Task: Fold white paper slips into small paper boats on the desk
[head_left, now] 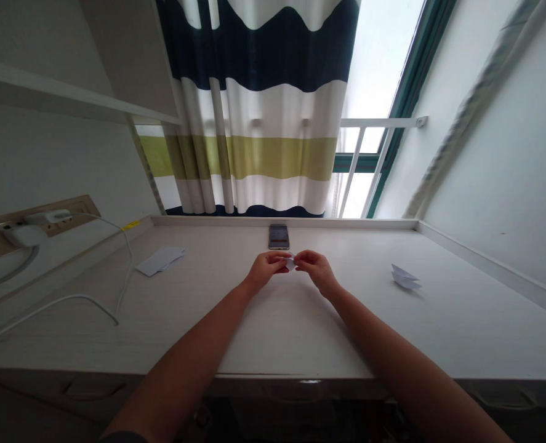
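Note:
Between my two hands is a small piece of folded white paper [290, 263], mostly covered by my fingers. My left hand [269, 269] pinches its left side, and my right hand [316, 268] pinches its right side. Both hands are a little above the desk, just in front of a phone [279, 236] that lies with its screen up. Off to the right on the desk sits a folded white paper shape [405, 277] with pointed ends. A small stack of white paper sheets [160, 260] lies on the left.
The white desk [273, 332] has a raised rim along its back. White cables [127, 264] run from plugs in the wall socket [37, 223] across the desk's left part. A striped curtain [263, 111] hangs behind, beside a window with a white rail [378, 122].

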Tool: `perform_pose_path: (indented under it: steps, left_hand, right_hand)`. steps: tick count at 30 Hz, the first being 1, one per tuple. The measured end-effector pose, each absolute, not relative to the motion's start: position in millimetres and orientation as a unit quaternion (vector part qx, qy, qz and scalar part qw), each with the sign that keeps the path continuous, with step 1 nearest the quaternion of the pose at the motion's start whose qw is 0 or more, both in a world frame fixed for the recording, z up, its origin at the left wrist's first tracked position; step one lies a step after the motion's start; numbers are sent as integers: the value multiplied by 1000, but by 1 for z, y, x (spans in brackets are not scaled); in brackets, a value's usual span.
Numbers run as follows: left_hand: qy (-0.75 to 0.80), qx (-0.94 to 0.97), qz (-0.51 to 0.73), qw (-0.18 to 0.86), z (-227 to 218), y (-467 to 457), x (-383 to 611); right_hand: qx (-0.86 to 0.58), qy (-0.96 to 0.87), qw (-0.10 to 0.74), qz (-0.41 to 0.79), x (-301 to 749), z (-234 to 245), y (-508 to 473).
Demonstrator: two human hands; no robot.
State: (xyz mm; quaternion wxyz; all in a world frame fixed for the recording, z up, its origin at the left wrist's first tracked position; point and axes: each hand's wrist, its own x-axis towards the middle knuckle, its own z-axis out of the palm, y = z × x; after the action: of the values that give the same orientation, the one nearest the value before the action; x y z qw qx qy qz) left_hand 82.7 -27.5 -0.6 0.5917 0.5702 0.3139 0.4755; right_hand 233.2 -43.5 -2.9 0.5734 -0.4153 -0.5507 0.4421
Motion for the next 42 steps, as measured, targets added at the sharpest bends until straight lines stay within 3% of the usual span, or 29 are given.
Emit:
perform_pose_path:
  steps: [42]
  left_hand:
    - [337, 567, 485, 573, 1, -25, 84]
  right_hand:
    - [-371, -483, 596, 523, 233, -2, -44]
